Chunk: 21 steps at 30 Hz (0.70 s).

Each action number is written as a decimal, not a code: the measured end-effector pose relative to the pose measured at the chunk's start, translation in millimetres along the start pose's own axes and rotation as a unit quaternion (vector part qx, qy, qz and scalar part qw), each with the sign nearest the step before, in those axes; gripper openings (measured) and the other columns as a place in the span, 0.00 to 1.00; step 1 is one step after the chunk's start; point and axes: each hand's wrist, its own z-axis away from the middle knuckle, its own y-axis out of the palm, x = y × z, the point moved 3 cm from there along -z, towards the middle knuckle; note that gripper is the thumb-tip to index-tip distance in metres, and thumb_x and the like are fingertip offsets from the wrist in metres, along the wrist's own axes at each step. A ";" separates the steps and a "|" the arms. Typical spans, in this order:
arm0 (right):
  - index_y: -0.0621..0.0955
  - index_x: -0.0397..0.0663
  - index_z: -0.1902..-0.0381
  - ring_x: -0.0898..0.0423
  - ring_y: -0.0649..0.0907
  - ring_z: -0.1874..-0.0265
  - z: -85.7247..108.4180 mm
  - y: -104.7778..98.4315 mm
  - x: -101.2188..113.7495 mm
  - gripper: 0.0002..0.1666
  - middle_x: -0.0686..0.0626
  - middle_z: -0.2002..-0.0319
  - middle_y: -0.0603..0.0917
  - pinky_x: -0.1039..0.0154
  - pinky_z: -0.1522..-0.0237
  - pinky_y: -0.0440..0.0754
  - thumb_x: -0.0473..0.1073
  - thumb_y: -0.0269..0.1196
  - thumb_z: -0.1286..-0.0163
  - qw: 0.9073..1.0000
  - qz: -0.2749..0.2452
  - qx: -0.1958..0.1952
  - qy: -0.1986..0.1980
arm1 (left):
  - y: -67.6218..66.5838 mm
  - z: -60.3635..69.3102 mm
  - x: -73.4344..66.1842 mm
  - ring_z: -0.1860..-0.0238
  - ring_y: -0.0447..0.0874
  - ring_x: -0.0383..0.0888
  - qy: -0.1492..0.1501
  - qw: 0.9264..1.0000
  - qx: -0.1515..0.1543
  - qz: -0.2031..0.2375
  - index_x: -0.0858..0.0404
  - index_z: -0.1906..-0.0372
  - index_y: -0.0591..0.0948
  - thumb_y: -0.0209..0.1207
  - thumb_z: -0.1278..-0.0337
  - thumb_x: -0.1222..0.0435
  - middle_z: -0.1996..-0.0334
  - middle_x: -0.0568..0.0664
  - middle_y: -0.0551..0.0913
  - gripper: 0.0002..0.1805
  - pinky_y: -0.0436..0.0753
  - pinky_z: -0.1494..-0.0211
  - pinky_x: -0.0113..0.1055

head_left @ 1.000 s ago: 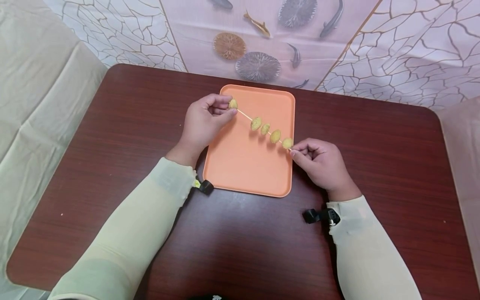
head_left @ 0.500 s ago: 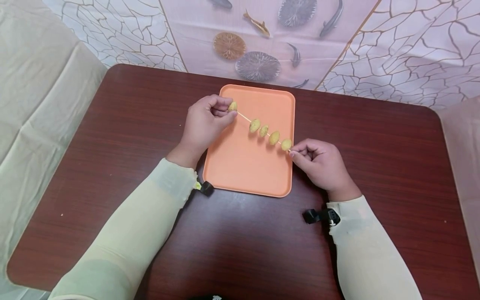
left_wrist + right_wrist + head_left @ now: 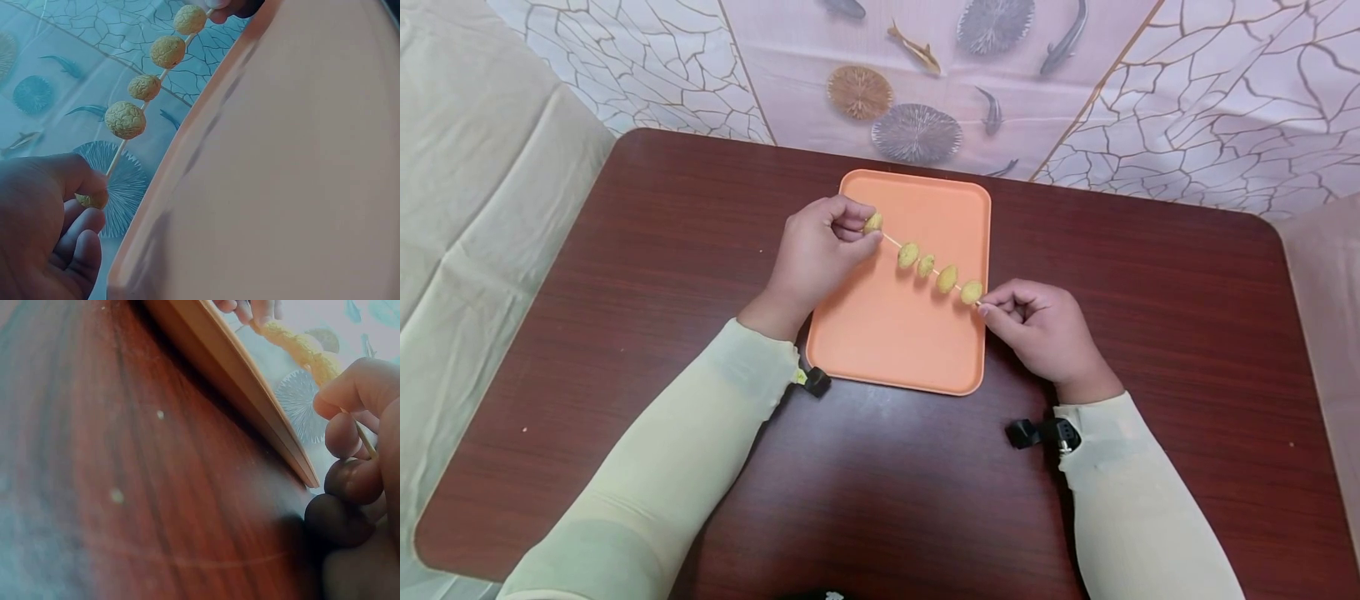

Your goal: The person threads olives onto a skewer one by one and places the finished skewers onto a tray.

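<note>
A thin wooden skewer (image 3: 891, 240) slants above the orange tray (image 3: 895, 350) in the head view, its right end nearer the person. Several wrinkled yellow balls are threaded on it, such as this ball (image 3: 125, 120) in the left wrist view. My left hand (image 3: 820, 254) pinches the end ball (image 3: 872, 222) between thumb and fingers, partly covering it. A bare stretch of stick separates that ball from the others. With thumb and forefinger, my right hand (image 3: 1037, 329) grips the skewer's other end; in the right wrist view the stick (image 3: 365, 439) runs back through the curled fingers.
The tray lies on a dark red-brown wooden table (image 3: 1180, 350). Behind the table hangs a patterned cloth (image 3: 917, 83) with fish and round shapes. Black wrist cameras stick out from both sleeves, the left camera (image 3: 817, 382) near the tray's front left corner.
My left hand has moved slightly right and toward the person with the end ball, shortening the bare stretch of skewer. The other balls shift slightly left and down; my right hand stays almost still.
</note>
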 end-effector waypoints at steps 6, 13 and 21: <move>0.95 0.46 0.59 0.66 0.73 0.83 -0.1 0.2 -1.4 0.04 0.61 0.79 0.80 0.72 0.80 0.69 0.33 0.77 0.28 1.000 -0.001 0.001 0.001 | 2.7 1.6 -1.2 0.58 0.94 0.40 -0.001 1.000 0.011 0.010 0.60 0.47 0.93 0.79 0.36 0.65 0.56 0.51 0.93 0.14 0.92 0.48 0.30; 0.95 0.45 0.59 0.65 0.72 0.83 -0.3 -0.5 -2.4 0.03 0.61 0.79 0.79 0.72 0.80 0.69 0.33 0.77 0.27 1.000 0.003 -0.001 0.000 | 5.9 2.7 -2.8 0.58 0.93 0.40 0.002 1.000 0.019 0.014 0.60 0.48 0.93 0.79 0.37 0.66 0.56 0.51 0.93 0.13 0.92 0.49 0.30; 0.94 0.43 0.59 0.66 0.73 0.83 -0.3 -0.3 -2.5 0.03 0.61 0.79 0.79 0.73 0.80 0.70 0.32 0.76 0.27 1.000 0.002 -0.001 0.000 | 9.0 4.6 -5.5 0.58 0.92 0.40 0.001 0.999 0.031 0.011 0.59 0.49 0.93 0.80 0.37 0.65 0.56 0.49 0.94 0.13 0.92 0.48 0.32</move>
